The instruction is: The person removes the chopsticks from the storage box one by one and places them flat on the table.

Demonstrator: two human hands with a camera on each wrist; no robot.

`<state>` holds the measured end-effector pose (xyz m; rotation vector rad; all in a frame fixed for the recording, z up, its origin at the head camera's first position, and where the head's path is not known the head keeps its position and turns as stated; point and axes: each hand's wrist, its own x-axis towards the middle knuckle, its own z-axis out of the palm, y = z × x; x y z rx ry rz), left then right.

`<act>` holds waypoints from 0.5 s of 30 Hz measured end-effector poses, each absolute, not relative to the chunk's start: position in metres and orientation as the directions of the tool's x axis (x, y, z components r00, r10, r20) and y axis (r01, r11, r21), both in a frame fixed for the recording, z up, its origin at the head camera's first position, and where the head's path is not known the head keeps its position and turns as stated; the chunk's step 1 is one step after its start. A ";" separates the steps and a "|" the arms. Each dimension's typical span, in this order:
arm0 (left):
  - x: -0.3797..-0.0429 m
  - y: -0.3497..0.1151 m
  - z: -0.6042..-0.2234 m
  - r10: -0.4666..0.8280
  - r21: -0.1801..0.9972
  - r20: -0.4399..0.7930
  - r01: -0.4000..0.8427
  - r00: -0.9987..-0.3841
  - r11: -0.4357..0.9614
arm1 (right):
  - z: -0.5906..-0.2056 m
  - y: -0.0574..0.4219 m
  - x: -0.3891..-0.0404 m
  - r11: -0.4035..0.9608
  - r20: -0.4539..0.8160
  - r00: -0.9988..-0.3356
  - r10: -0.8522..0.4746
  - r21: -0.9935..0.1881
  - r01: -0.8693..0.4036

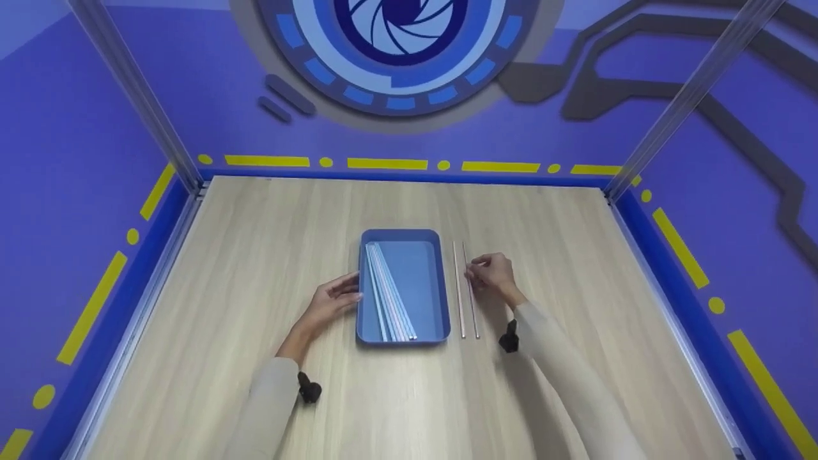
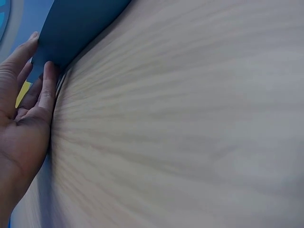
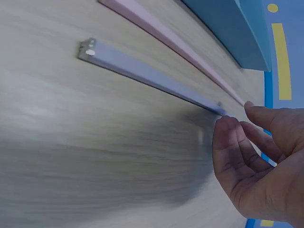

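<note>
A blue rectangular tray [image 1: 427, 287] stands mid-table, with several pale chopsticks [image 1: 390, 294] lying in its left part. To its right lie a pink chopstick [image 1: 459, 300] and a lilac chopstick [image 3: 152, 80], side by side on the wood. My left hand [image 1: 329, 300] touches the tray's left wall, fingers fairly straight; the left wrist view shows its fingertips against the wall [image 2: 71, 33]. Over the upper half of the lilac chopstick is my right hand [image 1: 492, 269]. In the right wrist view its fingertips meet this chopstick, and the thumb stays apart from them. The chopstick's far end is hidden there.
The pale wooden table [image 1: 281, 243] is bounded by blue-purple walls [image 1: 211, 121] with yellow marks. Metal posts [image 1: 690, 96] rise at the back corners. A black device [image 1: 509, 337] sits at the right wrist, another [image 1: 310, 388] at the left.
</note>
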<state>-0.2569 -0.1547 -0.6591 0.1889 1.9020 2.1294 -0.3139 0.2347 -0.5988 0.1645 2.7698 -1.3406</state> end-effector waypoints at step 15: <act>-0.260 -0.154 -0.660 0.294 0.991 -0.083 -0.109 -0.952 -0.073 | -0.561 0.189 -0.313 0.501 0.009 -0.987 -0.160 -0.861 -0.089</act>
